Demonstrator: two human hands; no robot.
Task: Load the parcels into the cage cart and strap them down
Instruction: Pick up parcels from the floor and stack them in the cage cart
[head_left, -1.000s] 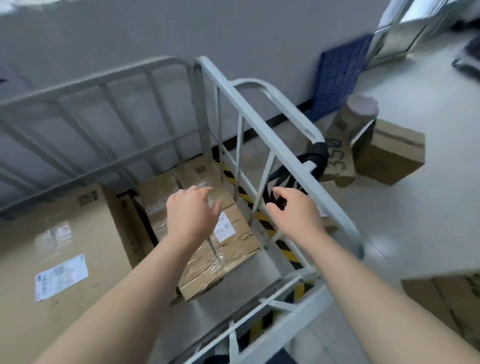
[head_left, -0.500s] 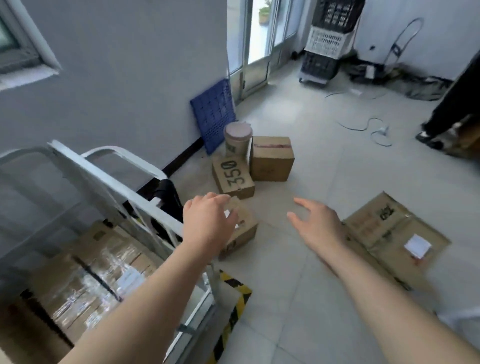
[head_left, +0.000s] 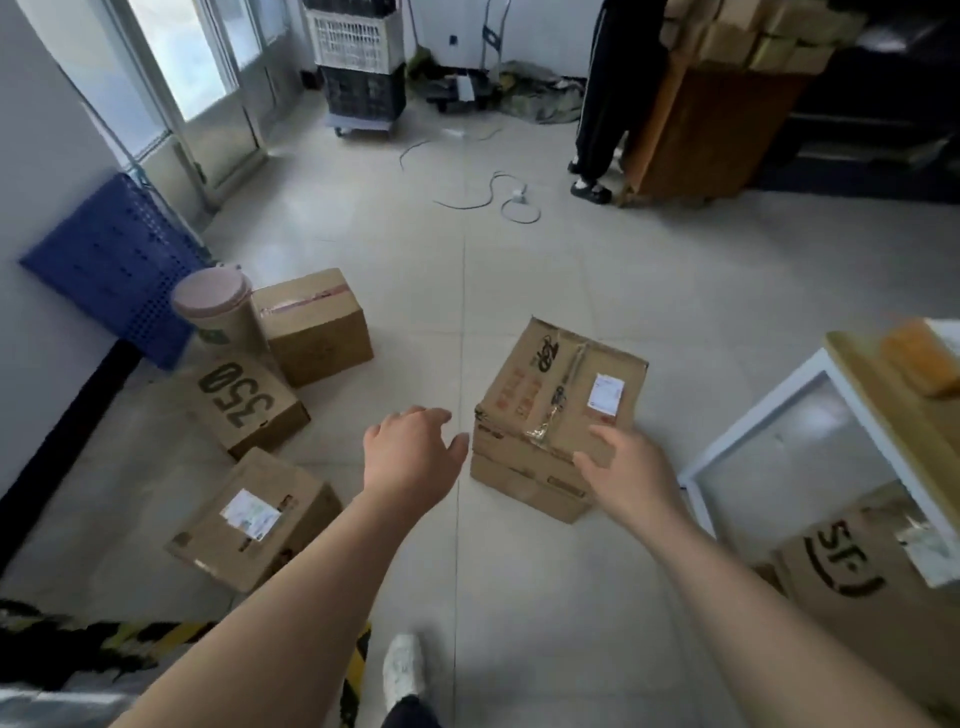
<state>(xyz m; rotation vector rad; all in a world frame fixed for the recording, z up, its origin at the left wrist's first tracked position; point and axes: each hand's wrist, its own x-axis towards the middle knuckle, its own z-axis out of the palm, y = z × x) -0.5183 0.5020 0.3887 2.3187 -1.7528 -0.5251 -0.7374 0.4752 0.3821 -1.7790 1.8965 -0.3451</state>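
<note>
A taped cardboard parcel (head_left: 556, 410) with a white label stands on the tiled floor ahead of me. My left hand (head_left: 410, 457) hovers open just left of its near corner, not touching. Fingers spread, my right hand (head_left: 623, 467) reaches over the parcel's near right edge and holds nothing. More parcels lie to the left: one marked 350 (head_left: 244, 405), a labelled box (head_left: 254, 519), a plain box (head_left: 311, 322) and a cardboard tube (head_left: 221, 312). Only the cage cart's yellow-black striped base (head_left: 171, 639) shows at the bottom left.
A blue pallet (head_left: 114, 265) leans on the left wall. A white-framed table (head_left: 779, 415) and an SF-marked box (head_left: 872, 587) stand at right. A cable (head_left: 498, 197) lies on the floor. Another person (head_left: 608, 104) stands at the back by stacked boxes. Crates (head_left: 358, 62) sit near the door.
I have turned away from the cage cart toward the floor parcels. Both hands left the cart's rail and now reach toward the taped parcel, which is much closer.
</note>
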